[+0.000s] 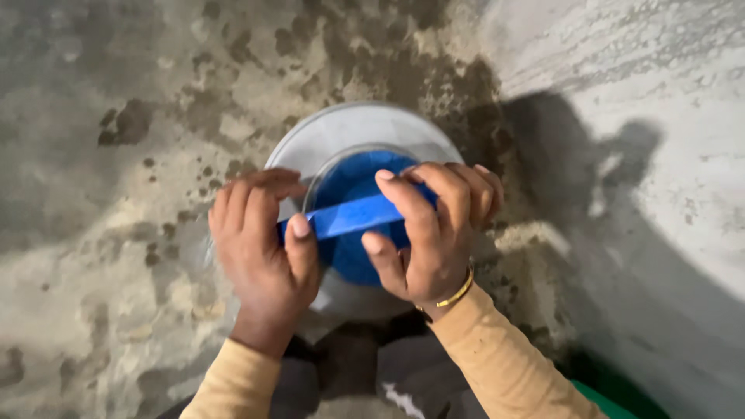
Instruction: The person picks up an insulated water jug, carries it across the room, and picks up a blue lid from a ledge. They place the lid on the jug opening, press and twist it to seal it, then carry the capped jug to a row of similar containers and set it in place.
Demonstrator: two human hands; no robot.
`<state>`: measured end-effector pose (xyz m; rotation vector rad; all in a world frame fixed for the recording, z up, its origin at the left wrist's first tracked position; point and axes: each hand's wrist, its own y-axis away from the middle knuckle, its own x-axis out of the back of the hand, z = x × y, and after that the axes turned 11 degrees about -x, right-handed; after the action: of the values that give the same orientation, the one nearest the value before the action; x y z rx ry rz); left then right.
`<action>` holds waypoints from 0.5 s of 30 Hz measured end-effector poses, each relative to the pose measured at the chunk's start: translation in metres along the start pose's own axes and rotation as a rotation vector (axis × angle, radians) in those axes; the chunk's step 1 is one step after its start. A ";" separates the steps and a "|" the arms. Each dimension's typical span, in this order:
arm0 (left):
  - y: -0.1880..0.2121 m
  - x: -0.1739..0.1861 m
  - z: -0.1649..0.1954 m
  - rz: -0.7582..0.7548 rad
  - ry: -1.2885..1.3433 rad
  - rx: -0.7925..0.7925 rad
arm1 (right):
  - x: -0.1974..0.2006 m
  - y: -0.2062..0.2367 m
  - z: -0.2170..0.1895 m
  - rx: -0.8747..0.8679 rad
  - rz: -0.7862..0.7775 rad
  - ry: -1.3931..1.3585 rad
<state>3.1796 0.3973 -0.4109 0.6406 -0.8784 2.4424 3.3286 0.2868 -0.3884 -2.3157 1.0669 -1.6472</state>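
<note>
Floor [116,155] of stained, patchy concrete is filling most of the view, with dark damp-looking blotches spreading across it. Along the right side a paler grey wall [660,93] is rising, and a dark shadow [621,256] is falling across its lower part.

Near the middle, a round grey metal container [349,128] is sitting on the floor, seen from straight above. Inside its rim a blue bowl-like part [353,182] is showing, though what it is exactly cannot be told.

Across that blue part a flat blue strip [349,217] is lying slightly tilted, higher at its right end. Both hands are gripping it, one at each end.

The left hand [260,240] is closing on the strip's left end, thumb on top and fingers [248,194] curling over the far side, resting against the container's rim. The right hand [438,225] is pinching the right end, with its fingers [403,198] bent over the strip and the thumb coming in from below.

Both arms are wearing tan sleeves [504,357]. A thin gold bangle [458,293] is circling the right wrist. At the bottom right corner a small patch of green [621,396] is showing, too little to identify.
</note>
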 end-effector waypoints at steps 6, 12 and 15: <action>0.039 0.010 0.037 0.040 -0.086 0.161 | 0.012 0.024 -0.008 -0.061 -0.044 0.041; 0.047 0.057 0.065 -0.417 -0.181 0.218 | 0.032 0.007 -0.031 -0.167 -0.225 0.035; 0.035 0.076 0.077 -0.605 -0.201 0.212 | 0.046 -0.006 -0.052 -0.159 -0.255 0.121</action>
<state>3.1210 0.3413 -0.3309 1.0659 -0.4068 1.9504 3.2941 0.2796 -0.3286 -2.5748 0.9920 -1.8775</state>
